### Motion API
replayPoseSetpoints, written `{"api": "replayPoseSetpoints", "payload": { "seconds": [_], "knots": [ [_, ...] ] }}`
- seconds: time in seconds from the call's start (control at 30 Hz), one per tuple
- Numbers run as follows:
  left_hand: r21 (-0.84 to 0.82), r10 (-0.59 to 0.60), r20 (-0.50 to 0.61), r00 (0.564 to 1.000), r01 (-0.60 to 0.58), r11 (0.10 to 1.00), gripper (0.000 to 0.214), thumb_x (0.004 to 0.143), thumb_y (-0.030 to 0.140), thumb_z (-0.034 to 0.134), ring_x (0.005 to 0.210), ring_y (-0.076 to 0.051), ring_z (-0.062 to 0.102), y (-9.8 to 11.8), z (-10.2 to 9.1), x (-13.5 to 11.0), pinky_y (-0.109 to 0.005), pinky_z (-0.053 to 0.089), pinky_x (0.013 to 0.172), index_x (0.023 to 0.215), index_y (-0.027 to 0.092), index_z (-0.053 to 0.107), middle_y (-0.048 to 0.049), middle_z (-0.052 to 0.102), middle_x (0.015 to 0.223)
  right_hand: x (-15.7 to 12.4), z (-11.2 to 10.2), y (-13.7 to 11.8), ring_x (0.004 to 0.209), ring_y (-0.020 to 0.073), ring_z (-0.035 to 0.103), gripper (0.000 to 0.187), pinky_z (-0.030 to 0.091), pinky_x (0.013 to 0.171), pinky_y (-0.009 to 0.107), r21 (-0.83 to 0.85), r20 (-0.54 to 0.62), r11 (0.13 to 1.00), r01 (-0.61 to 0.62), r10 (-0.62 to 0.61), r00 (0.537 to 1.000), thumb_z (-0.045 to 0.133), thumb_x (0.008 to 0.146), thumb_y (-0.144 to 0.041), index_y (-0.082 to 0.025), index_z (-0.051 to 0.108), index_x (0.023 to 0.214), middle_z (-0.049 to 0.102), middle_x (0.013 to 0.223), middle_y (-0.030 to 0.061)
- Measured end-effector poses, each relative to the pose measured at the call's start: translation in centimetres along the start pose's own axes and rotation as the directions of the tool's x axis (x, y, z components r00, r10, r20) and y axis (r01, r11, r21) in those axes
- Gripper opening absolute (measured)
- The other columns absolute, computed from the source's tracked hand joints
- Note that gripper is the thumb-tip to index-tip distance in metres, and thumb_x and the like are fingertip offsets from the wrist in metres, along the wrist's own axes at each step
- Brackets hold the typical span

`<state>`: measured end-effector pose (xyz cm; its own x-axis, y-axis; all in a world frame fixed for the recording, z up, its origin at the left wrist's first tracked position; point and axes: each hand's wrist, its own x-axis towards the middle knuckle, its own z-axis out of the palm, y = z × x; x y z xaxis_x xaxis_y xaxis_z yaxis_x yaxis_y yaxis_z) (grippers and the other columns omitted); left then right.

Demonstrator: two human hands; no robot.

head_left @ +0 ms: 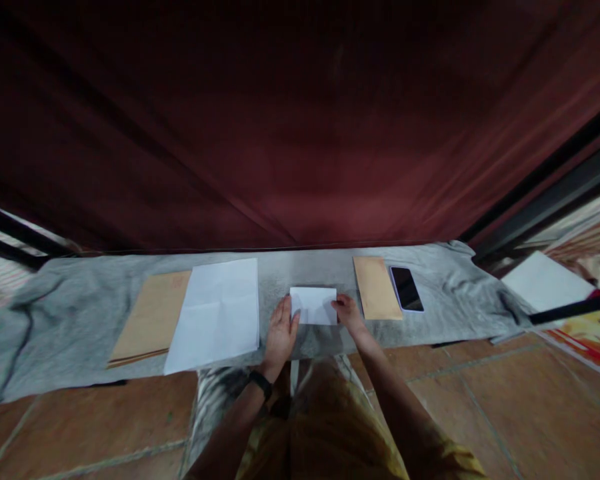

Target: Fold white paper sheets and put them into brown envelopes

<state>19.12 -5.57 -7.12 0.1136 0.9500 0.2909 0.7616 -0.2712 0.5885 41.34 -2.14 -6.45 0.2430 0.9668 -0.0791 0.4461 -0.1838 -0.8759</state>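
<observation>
A small white folded sheet of paper lies on the grey cloth straight in front of me. My left hand rests along its left edge, fingers stretched out and the thumb apart, touching the paper. At the opposite edge, my right hand pinches the paper between thumb and fingers. Left of my hands is a stack of larger white paper sheets, partly over a stack of brown envelopes. A single brown envelope lies just right of my right hand.
A phone with a dark screen lies beyond the single envelope. The grey cloth covers a narrow bench or table. Behind it hangs a dark red curtain. Tiled floor shows below, and a white flat item sits at far right.
</observation>
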Motion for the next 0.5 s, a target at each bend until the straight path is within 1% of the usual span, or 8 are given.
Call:
{"api": "replayPoseSetpoints", "payload": {
  "seconds": [0.07, 0.13, 0.2, 0.27, 0.3, 0.37, 0.43, 0.5],
  "knots": [
    [-0.180, -0.139, -0.029, 0.990, 0.131, 0.975, 0.056, 0.103, 0.042, 0.040, 0.139, -0.026, 0.053, 0.0, -0.2, 0.1, -0.045, 0.045, 0.115, 0.153, 0.017, 0.042, -0.0148, 0.055, 0.151, -0.5, -0.2, -0.1, 0.060, 0.0173, 0.060, 0.027, 0.046, 0.056, 0.027, 0.134, 0.036, 0.989, -0.064, 0.059, 0.998, 0.062, 0.074, -0.043, -0.016, 0.069, 0.072, 0.066, 0.063, 0.0021],
    [-0.347, -0.291, 0.006, 0.957, 0.275, 0.897, 0.057, 0.099, 0.043, 0.048, 0.128, -0.026, 0.062, 0.1, -0.4, 0.4, -0.045, 0.051, 0.108, 0.151, 0.019, 0.044, -0.0136, 0.064, 0.141, -1.0, -0.3, -0.3, 0.059, 0.0173, 0.060, 0.036, 0.046, 0.054, 0.027, 0.255, 0.079, 0.959, -0.122, 0.105, 0.991, 0.064, 0.070, -0.051, -0.016, 0.070, 0.077, 0.067, 0.066, 0.0032],
    [-0.501, -0.423, 0.105, 0.900, 0.415, 0.759, 0.053, 0.094, 0.042, 0.056, 0.109, -0.026, 0.071, 0.4, -0.6, 1.0, -0.043, 0.059, 0.094, 0.143, 0.021, 0.054, -0.0106, 0.074, 0.123, -1.4, -0.3, -0.6, 0.060, 0.0181, 0.062, 0.044, 0.048, 0.054, 0.028, 0.350, 0.118, 0.921, -0.172, 0.139, 0.983, 0.066, 0.066, -0.057, -0.016, 0.070, 0.080, 0.069, 0.069, 0.0045],
    [-0.596, -0.503, 0.205, 0.840, 0.514, 0.616, 0.039, 0.088, 0.041, 0.062, 0.086, -0.024, 0.073, 0.5, -0.7, 1.6, -0.038, 0.061, 0.074, 0.120, 0.021, 0.068, -0.0064, 0.077, 0.100, -1.7, -0.3, -0.9, 0.062, 0.0193, 0.064, 0.047, 0.050, 0.055, 0.029, 0.412, 0.150, 0.886, -0.213, 0.164, 0.975, 0.071, 0.062, -0.061, -0.017, 0.070, 0.081, 0.070, 0.071, 0.0047],
    [-0.621, -0.526, 0.237, 0.817, 0.544, 0.565, 0.031, 0.085, 0.042, 0.064, 0.076, -0.022, 0.072, 0.5, -0.8, 1.8, -0.035, 0.059, 0.065, 0.106, 0.021, 0.071, -0.0046, 0.076, 0.089, -1.8, -0.3, -1.1, 0.062, 0.0197, 0.065, 0.048, 0.051, 0.055, 0.030, 0.433, 0.165, 0.872, -0.229, 0.173, 0.971, 0.073, 0.060, -0.061, -0.018, 0.070, 0.080, 0.070, 0.071, 0.0046],
    [-0.642, -0.549, 0.265, 0.793, 0.570, 0.513, 0.026, 0.082, 0.045, 0.066, 0.059, -0.017, 0.065, 0.3, -1.1, 2.2, -0.029, 0.052, 0.051, 0.085, 0.020, 0.069, -0.0012, 0.070, 0.071, -2.3, -0.5, -1.3, 0.062, 0.0202, 0.066, 0.049, 0.052, 0.056, 0.031, 0.458, 0.193, 0.852, -0.255, 0.185, 0.964, 0.076, 0.059, -0.062, -0.019, 0.070, 0.081, 0.071, 0.072, 0.0043],
    [-0.659, -0.552, 0.272, 0.788, 0.571, 0.490, 0.028, 0.078, 0.047, 0.069, 0.050, -0.014, 0.059, 0.1, -1.4, 2.5, -0.026, 0.046, 0.046, 0.078, 0.019, 0.067, 0.0011, 0.066, 0.064, -2.9, -0.8, -1.3, 0.061, 0.0207, 0.067, 0.049, 0.054, 0.056, 0.032, 0.468, 0.260, 0.834, -0.293, 0.187, 0.947, 0.079, 0.059, -0.061, -0.019, 0.071, 0.083, 0.072, 0.072, 0.0042],
    [-0.681, -0.551, 0.277, 0.787, 0.565, 0.465, 0.032, 0.073, 0.049, 0.073, 0.049, -0.012, 0.056, 0.0, -1.9, 2.7, -0.024, 0.044, 0.045, 0.076, 0.019, 0.066, 0.0018, 0.065, 0.063, -3.6, -1.1, -1.1, 0.061, 0.0214, 0.069, 0.050, 0.056, 0.058, 0.034, 0.460, 0.376, 0.814, -0.353, 0.181, 0.908, 0.081, 0.060, -0.060, -0.019, 0.073, 0.087, 0.073, 0.072, 0.0042]
  ]
}}
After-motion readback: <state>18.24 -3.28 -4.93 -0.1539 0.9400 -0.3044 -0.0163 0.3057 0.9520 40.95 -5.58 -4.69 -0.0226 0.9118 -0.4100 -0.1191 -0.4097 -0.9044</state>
